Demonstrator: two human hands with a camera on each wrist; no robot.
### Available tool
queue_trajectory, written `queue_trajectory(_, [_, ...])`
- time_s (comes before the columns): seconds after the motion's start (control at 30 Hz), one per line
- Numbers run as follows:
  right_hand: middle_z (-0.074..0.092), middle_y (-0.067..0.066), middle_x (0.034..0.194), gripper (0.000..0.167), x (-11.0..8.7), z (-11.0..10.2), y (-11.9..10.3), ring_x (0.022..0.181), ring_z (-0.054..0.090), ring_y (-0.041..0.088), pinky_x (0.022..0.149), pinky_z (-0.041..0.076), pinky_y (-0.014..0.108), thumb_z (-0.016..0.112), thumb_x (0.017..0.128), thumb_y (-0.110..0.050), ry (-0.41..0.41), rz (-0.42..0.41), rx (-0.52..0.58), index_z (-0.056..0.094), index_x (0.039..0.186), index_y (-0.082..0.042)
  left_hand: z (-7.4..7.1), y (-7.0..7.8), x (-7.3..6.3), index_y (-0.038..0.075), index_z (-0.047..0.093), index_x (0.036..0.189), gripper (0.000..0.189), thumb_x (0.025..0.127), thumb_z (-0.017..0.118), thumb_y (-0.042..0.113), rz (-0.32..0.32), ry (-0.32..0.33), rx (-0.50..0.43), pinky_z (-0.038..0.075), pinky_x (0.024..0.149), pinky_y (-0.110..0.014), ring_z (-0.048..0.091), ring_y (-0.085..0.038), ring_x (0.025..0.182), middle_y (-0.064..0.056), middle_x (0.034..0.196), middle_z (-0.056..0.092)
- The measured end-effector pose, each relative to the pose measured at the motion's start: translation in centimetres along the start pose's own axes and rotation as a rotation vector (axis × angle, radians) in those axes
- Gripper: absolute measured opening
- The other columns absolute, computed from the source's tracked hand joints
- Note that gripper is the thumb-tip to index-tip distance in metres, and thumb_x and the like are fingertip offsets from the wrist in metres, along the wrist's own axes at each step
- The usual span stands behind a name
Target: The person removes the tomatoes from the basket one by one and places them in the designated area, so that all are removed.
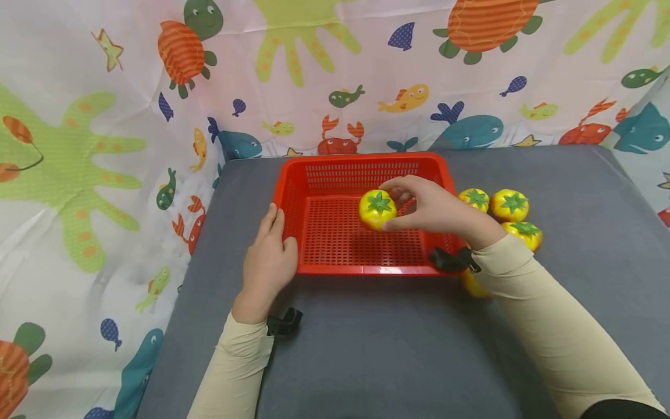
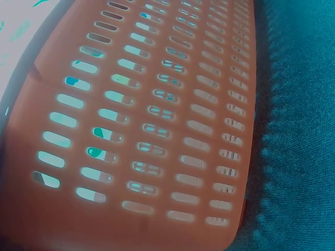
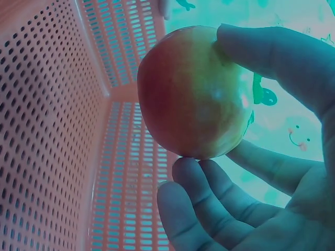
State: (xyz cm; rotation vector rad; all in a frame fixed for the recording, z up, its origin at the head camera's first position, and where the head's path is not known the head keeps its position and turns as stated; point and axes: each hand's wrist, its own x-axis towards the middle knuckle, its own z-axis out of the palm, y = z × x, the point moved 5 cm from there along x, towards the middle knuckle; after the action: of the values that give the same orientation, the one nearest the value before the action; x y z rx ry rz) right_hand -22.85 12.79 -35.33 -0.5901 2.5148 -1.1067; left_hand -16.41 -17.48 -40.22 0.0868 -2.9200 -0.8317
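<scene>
In the head view a red plastic basket (image 1: 361,270) with perforated walls stands on the grey table. Over its inside, my right hand (image 1: 426,206) holds a shiny yellow toy tomato (image 1: 377,210) with a green star-shaped top. The right wrist view shows the thumb on one side of the tomato (image 3: 193,94) and fingers on the other, its lower part reddish. My left hand (image 1: 269,262) rests at the basket's left rim, fingers fairly straight. No left fingers show in the left wrist view, where the slotted basket wall (image 2: 152,120) fills most of the picture.
Right of the basket, several more yellow tomatoes (image 1: 510,205) lie on the grey table (image 1: 366,349), one partly hidden by the right forearm. A curtain (image 1: 309,105) printed with sea animals hangs behind and to the left.
</scene>
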Motion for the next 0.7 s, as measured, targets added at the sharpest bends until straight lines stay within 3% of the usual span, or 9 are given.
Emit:
queue_trajectory(0.53, [0.063,0.008,0.123,0.073,-5.0,-2.7,1.6,0.112,0.060,0.026,0.088,0.059,0.042,0.092,0.081,-0.029,0.092,0.027,-0.063,0.059,0.145,-0.015,0.2,0.1,-0.2,0.011,0.036,0.164,0.065,0.101,0.046,0.024,-0.005,-0.007,0.005,0.055,0.092,-0.060,0.061,-0.045,0.130,-0.004,0.174,0.027])
queue_trajectory(0.7, [0.063,0.010,0.126,0.074,-7.0,-3.5,2.5,0.113,0.061,0.028,0.085,0.059,0.033,0.091,0.082,-0.030,0.118,0.044,-0.073,0.058,0.146,-0.012,0.1,0.0,-0.1,0.011,0.036,0.164,0.065,0.101,0.045,0.024,-0.007,-0.004,0.006,0.054,0.094,-0.061,0.059,-0.044,0.132,-0.004,0.173,0.027])
